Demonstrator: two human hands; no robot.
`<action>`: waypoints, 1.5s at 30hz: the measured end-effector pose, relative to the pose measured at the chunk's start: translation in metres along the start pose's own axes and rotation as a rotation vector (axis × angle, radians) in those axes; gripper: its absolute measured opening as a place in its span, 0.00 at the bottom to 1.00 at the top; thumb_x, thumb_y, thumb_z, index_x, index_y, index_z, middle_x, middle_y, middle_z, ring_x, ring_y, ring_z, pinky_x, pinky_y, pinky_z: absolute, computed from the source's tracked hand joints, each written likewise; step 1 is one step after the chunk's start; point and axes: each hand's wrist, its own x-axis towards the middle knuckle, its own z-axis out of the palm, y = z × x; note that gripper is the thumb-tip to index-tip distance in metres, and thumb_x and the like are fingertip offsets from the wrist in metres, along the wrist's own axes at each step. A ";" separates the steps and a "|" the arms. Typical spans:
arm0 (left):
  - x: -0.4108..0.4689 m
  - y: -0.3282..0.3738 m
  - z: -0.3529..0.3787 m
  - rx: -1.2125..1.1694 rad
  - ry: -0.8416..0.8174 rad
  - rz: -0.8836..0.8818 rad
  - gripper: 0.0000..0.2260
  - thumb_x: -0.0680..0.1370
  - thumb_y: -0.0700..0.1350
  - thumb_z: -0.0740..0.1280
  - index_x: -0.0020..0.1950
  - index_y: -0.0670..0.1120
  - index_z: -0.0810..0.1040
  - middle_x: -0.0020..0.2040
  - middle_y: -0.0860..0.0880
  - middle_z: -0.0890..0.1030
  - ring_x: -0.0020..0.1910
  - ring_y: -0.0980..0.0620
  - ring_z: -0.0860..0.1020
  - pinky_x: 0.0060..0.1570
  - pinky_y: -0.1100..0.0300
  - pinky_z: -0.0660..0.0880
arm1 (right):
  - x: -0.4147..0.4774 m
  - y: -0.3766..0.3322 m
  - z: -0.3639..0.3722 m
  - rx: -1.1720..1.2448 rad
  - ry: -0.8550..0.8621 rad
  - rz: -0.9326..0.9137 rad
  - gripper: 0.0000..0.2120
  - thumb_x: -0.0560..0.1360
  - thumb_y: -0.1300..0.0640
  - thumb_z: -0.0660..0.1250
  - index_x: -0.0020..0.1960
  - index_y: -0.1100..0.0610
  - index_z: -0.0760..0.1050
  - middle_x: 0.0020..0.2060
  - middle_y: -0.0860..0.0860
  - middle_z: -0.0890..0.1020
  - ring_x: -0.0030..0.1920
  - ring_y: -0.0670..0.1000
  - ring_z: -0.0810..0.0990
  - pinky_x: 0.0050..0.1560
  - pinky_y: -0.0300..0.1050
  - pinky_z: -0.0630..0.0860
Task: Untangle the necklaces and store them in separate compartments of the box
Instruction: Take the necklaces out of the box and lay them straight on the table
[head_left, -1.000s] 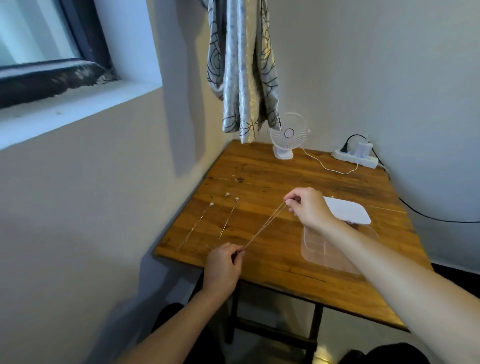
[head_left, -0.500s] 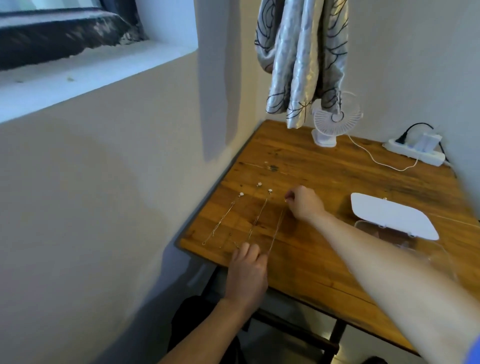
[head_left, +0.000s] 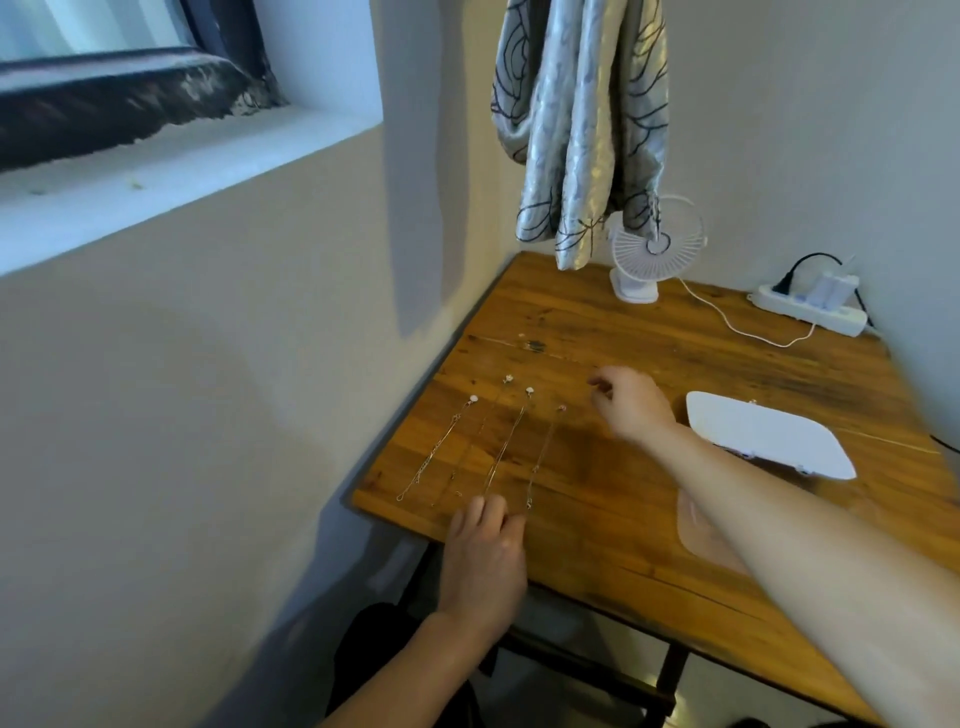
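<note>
On the brown wooden table (head_left: 623, 519), four chain necklaces (head_left: 506, 441) lay side by side, left of the clear white-lidded plastic box (head_left: 763, 436). Your left hand (head_left: 485, 561) rested relaxed fingers at their near ends; your right hand (head_left: 631, 405) hovered, loosely curled, empty.

**Corner table, fan and window**

A wooden table (head_left: 623, 322) sits pushed into the corner of pale walls (head_left: 208, 415). A small white fan (head_left: 655, 244) stands on its far edge at 1 o'clock. The fan's white cable (head_left: 727, 319) trails toward 2 o'clock to a white power strip (head_left: 810, 312) — a black plug (head_left: 779, 285) and white adapters (head_left: 836, 288) sit in it. A grey patterned curtain (head_left: 582, 130) hangs at 12 o'clock, its hem overlapping the fan. A dark-framed window (head_left: 104, 93) fills 10 o'clock.
</note>
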 end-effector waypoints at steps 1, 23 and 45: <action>0.000 0.006 -0.002 -0.019 0.008 0.016 0.07 0.74 0.45 0.67 0.51 0.51 0.79 0.47 0.53 0.75 0.48 0.54 0.72 0.48 0.58 0.73 | -0.009 0.005 -0.012 0.014 0.023 -0.011 0.11 0.78 0.56 0.65 0.59 0.55 0.78 0.55 0.54 0.82 0.53 0.55 0.80 0.50 0.49 0.78; 0.027 0.155 0.037 0.096 -0.254 0.321 0.26 0.82 0.57 0.46 0.76 0.48 0.45 0.78 0.46 0.45 0.76 0.48 0.41 0.74 0.50 0.45 | -0.223 0.137 -0.098 -0.435 -0.278 0.014 0.24 0.76 0.37 0.60 0.66 0.49 0.72 0.66 0.50 0.73 0.68 0.52 0.70 0.60 0.49 0.72; 0.028 0.157 0.025 0.030 -0.251 0.331 0.28 0.81 0.56 0.50 0.76 0.48 0.43 0.78 0.46 0.43 0.76 0.48 0.44 0.72 0.54 0.52 | -0.204 0.108 -0.150 0.323 -0.141 0.092 0.04 0.71 0.60 0.74 0.43 0.52 0.83 0.39 0.47 0.84 0.39 0.48 0.82 0.40 0.41 0.79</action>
